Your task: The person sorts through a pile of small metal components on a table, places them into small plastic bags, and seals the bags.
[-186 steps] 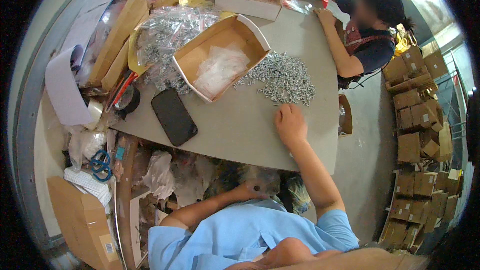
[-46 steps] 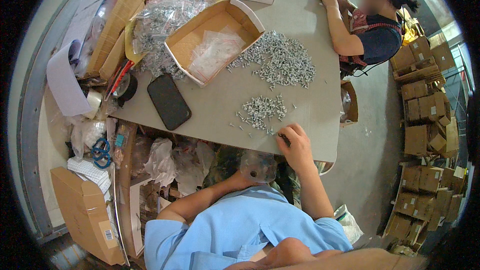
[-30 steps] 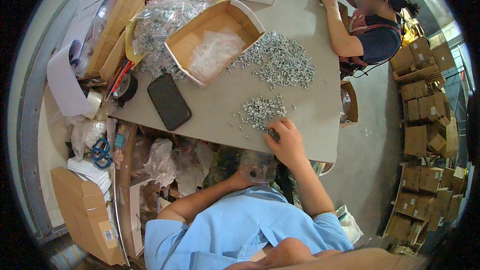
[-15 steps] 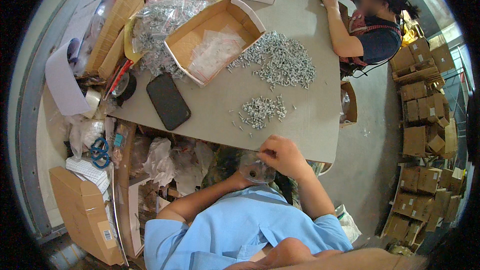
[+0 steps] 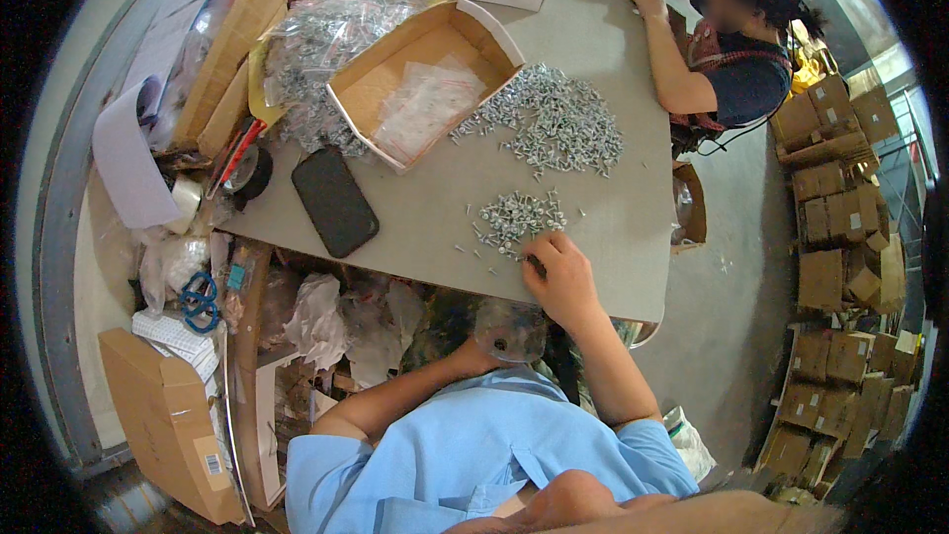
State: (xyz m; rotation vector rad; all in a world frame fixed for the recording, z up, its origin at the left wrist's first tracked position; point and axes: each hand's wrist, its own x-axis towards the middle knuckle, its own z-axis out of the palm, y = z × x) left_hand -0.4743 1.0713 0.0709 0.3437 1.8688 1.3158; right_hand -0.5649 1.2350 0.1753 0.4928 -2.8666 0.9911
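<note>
At the lower edge of the small pile of screws (image 5: 516, 218), my right hand (image 5: 561, 282) has its fingers curled down onto the tabletop. Its fingertips touch the pile, but what they pinch is hidden. Below the table's front edge, my left hand (image 5: 476, 356) holds a clear plastic bag (image 5: 512, 321) over my lap. Part of that hand is behind the bag, and a small dark spot shows through it. Farther back lies a larger heap of screws (image 5: 568, 124). Next to it stands an open cardboard box (image 5: 356, 99) with flat clear bags (image 5: 430, 109) inside.
A black phone (image 5: 334, 203) lies left of the small pile. Bags filled with screws (image 5: 316, 49) crowd the back left. Blue-handled scissors (image 5: 200, 302) hang at the left. A co-worker (image 5: 736, 59) sits at the far right. Stacked cartons (image 5: 830, 227) line the right side.
My right hand has moved away from the bag, forward and up onto the table, to the small screw pile. My left hand stays in place with the bag.
</note>
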